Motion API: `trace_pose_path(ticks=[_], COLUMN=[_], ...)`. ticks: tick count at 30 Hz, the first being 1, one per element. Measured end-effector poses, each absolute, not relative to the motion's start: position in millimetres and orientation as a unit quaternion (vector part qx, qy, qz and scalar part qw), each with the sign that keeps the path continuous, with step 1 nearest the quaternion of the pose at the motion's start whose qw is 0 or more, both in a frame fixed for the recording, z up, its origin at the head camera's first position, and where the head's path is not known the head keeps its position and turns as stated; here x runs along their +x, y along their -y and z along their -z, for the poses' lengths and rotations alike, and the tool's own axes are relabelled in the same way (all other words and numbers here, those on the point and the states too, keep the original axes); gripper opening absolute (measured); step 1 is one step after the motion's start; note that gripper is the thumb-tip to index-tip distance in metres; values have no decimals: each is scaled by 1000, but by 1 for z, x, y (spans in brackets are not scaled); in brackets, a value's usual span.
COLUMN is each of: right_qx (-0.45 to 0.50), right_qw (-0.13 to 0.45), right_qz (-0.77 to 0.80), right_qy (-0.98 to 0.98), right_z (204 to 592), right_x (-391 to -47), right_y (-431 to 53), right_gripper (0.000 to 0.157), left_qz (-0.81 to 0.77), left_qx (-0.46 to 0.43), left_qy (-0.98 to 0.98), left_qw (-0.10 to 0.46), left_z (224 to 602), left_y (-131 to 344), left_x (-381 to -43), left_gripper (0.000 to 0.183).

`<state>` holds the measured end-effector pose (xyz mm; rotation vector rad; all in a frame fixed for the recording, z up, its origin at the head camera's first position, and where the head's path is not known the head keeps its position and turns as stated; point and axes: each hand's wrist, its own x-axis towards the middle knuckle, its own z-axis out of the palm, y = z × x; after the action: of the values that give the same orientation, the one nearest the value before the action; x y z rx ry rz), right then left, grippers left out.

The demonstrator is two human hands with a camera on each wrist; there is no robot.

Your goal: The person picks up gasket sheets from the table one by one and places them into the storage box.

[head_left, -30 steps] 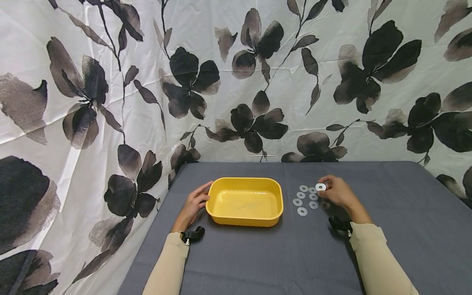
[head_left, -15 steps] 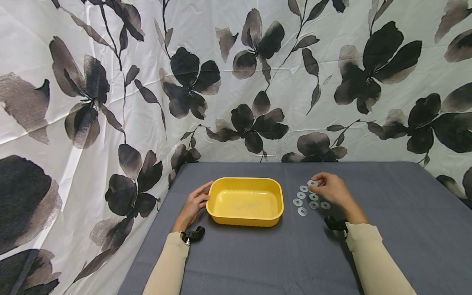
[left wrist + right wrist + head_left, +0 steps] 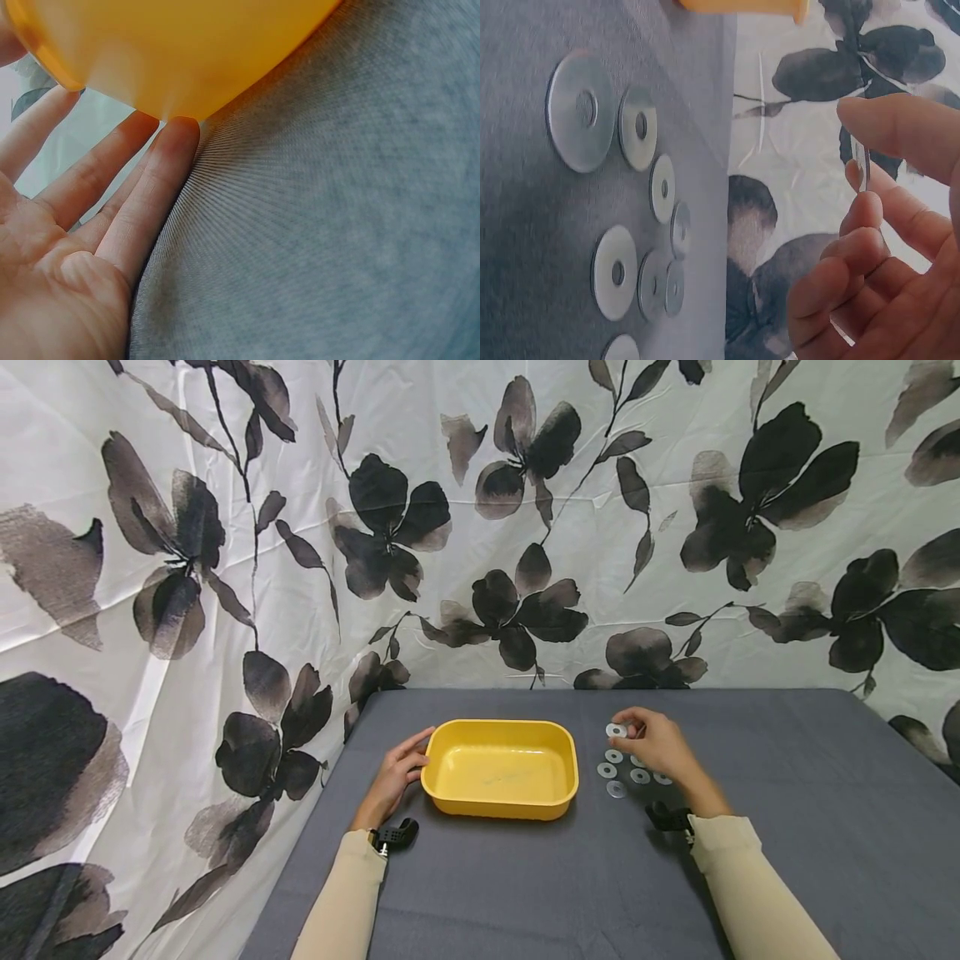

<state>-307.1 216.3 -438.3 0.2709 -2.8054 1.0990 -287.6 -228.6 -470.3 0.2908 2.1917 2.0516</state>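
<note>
A flat metal washer (image 3: pixel 617 730) is pinched between the thumb and fingers of my right hand (image 3: pixel 660 745). In the right wrist view this washer (image 3: pixel 861 165) appears nearly edge-on, raised off the table. Several more washers (image 3: pixel 614 756) lie flat below that hand, some partly covered by it in the head view. To their left stands a yellow plastic tub (image 3: pixel 498 810) with nothing inside. My left hand (image 3: pixel 390 783) rests against the tub's left side. Its fingers (image 3: pixel 142 202) are extended, tips touching the tub's outer wall (image 3: pixel 187 60) in the left wrist view.
Grey cloth covers the table (image 3: pixel 525 885). Behind it and along the left hangs a white curtain (image 3: pixel 435 652) with dark flowers. A gap of bare cloth separates the tub from the loose washers.
My right hand has moved left with the washer, from over the right side of the loose washers to their far left. The left hand and the tub have stayed put.
</note>
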Motion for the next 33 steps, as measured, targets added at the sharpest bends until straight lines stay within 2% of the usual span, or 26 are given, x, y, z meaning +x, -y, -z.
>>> trace_pose_path(ticks=[19,33], right_qx=[137,179], right_qw=[31,18], right_qz=[-377,-384], right_qy=[916,905], right_z=[421,407], right_x=[-298,-304], right_y=[-166,-114], right_gripper=[34,30], left_qz=[-685,-682], left_qx=[96,95], left_qy=[-720,-722], left_qw=[60,66], left_z=[472,475], left_y=[230,232], left_x=[-290,-295], left_gripper=[52,52])
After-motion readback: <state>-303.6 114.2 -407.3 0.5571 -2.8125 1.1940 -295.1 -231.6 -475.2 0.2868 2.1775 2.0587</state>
